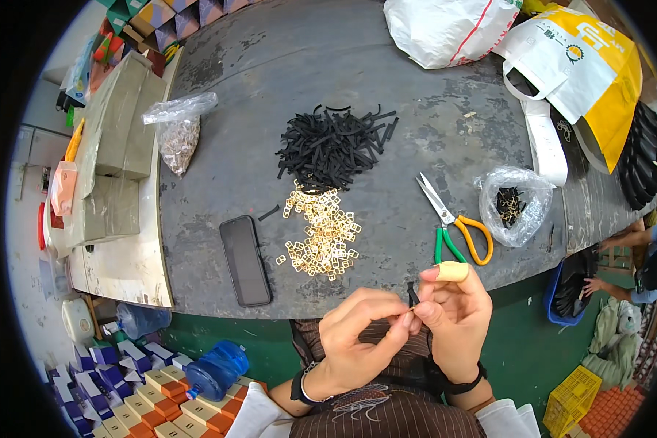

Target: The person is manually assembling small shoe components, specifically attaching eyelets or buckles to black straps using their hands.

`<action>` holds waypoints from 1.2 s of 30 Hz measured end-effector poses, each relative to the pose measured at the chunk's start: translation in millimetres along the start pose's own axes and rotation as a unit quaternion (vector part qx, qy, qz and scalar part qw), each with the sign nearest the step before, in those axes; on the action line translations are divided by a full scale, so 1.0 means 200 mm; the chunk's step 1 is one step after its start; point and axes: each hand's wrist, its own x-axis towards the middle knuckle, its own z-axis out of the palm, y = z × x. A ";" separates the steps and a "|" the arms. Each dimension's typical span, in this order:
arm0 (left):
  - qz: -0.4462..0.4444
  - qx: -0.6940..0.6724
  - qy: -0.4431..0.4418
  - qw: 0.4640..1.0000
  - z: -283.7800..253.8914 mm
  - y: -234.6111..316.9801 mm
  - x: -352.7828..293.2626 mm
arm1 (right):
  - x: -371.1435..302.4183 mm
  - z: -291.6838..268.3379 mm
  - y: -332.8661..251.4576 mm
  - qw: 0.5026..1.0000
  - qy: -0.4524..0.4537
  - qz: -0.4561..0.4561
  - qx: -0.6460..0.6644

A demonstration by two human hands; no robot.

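In front of my body a short black strip stands up between the fingertips of both hands. My left hand pinches at its lower end, where a tiny glint of gold shows, too small to make out. Thumb and fingers of my right hand close on the strip from the other side; a yellow wrap covers one fingertip. Ahead lies a heap of black strips, and just nearer a spread of small gold buckles. Scissors with green and orange handles rest beyond my right hand.
A black phone lies left of the buckles. Clear bags of small pieces and of black-and-gold parts sit at either side. Large bags stand far right. Someone's hand reaches over a blue bin at right.
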 end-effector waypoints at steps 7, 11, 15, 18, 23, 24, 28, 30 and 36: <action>-0.033 -0.035 -0.024 0.999 -0.02 0.00 0.00 | 0.02 -0.07 0.00 0.996 -0.073 -0.002 -0.045; -0.082 -0.085 -0.032 0.993 -0.01 0.01 0.00 | 0.02 -0.07 -0.01 0.996 -0.065 -0.002 -0.057; -0.062 -0.059 -0.023 0.996 -0.01 -0.02 0.00 | 0.02 -0.09 -0.01 0.995 -0.091 0.034 -0.013; -0.027 -0.032 -0.028 0.999 -0.02 -0.05 0.00 | 0.02 -0.09 -0.02 0.994 -0.088 0.056 0.008; -0.034 -0.015 -0.027 0.999 -0.02 -0.04 0.01 | 0.04 -0.08 -0.03 0.997 -0.069 0.018 -0.034; -0.037 -0.012 -0.029 0.999 -0.02 -0.03 0.01 | 0.04 -0.09 -0.02 0.996 -0.070 0.000 -0.064; -0.070 -0.005 -0.028 0.997 -0.03 -0.06 0.01 | 0.04 -0.09 0.00 0.979 -0.070 -0.043 -0.184; -0.087 -0.004 -0.049 0.995 -0.04 -0.08 -0.01 | 0.05 -0.09 0.01 0.971 -0.065 -0.034 -0.228; -0.189 0.069 -0.124 0.972 -0.06 -0.15 -0.02 | 0.11 -0.23 0.06 0.966 -0.021 0.003 -0.257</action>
